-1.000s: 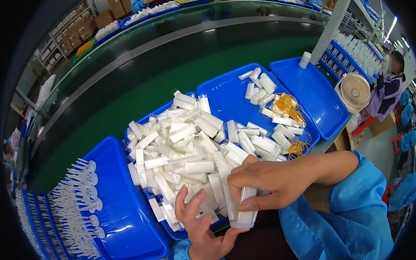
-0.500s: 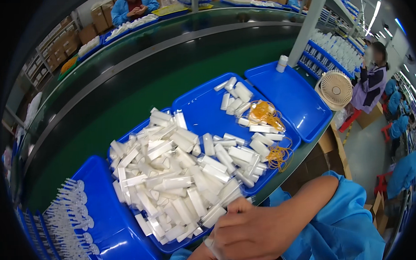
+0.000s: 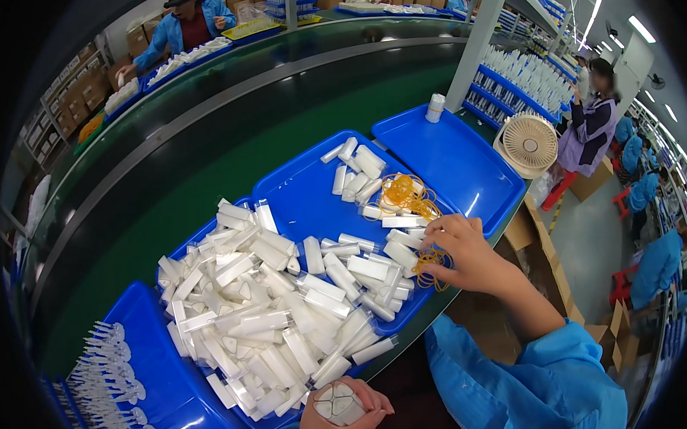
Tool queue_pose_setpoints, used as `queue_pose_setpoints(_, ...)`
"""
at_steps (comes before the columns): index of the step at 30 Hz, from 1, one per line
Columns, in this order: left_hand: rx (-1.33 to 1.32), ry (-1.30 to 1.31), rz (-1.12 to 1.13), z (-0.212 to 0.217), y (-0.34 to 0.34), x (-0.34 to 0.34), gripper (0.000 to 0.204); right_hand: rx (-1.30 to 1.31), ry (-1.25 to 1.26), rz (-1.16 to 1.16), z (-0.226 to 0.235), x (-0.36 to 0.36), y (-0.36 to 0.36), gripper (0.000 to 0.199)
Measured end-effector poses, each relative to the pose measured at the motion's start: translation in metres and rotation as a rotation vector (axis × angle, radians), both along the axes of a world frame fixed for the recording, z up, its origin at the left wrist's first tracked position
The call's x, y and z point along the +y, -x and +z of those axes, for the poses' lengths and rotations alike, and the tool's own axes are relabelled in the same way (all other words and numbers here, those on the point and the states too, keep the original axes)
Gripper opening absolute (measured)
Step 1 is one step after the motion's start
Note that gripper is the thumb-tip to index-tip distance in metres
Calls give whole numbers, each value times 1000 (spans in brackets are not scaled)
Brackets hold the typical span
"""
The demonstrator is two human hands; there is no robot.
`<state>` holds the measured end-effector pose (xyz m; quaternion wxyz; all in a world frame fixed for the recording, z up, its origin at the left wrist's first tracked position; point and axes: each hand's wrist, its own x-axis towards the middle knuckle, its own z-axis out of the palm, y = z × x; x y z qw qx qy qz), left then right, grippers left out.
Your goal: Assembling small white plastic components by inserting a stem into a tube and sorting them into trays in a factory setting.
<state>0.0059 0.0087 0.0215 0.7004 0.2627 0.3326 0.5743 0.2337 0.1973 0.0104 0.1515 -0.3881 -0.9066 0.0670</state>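
My left hand (image 3: 349, 412) at the bottom edge grips a bundle of white plastic pieces (image 3: 335, 403), seen end-on. My right hand (image 3: 466, 254) reaches over the near right corner of the middle blue tray (image 3: 312, 187) and its fingers touch a small bunch of orange rubber bands (image 3: 430, 261). A bigger heap of orange rubber bands (image 3: 405, 193) lies further back on the same tray. A large pile of white plastic pieces (image 3: 263, 308) covers the tray's left half.
A blue tray of white spoon-like parts (image 3: 111, 393) lies at lower left. Another blue tray (image 3: 451, 159) with a white cup (image 3: 434, 108) sits right, beside a small fan (image 3: 529, 144). A green conveyor (image 3: 227, 120) runs behind. Other people work beyond it and at right.
My right hand let go of the bundle and moved right to the rubber bands. My left hand now holds the bundle alone, low at the bottom edge. The view shifted.
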Motion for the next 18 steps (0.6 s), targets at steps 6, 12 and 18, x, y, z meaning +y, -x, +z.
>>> queue_pose_setpoints(6,79,-75,5,-3,-1,4,17,83,138,-55,-14,18,-2,15)
queue_pose_setpoints(12,126,-47,197,-8,2,3,17,511,365,101,19,24,39,6)
queue_pose_setpoints(18,108,-9,456,-1,0,8,21,494,609,532,49,-21,91,8)
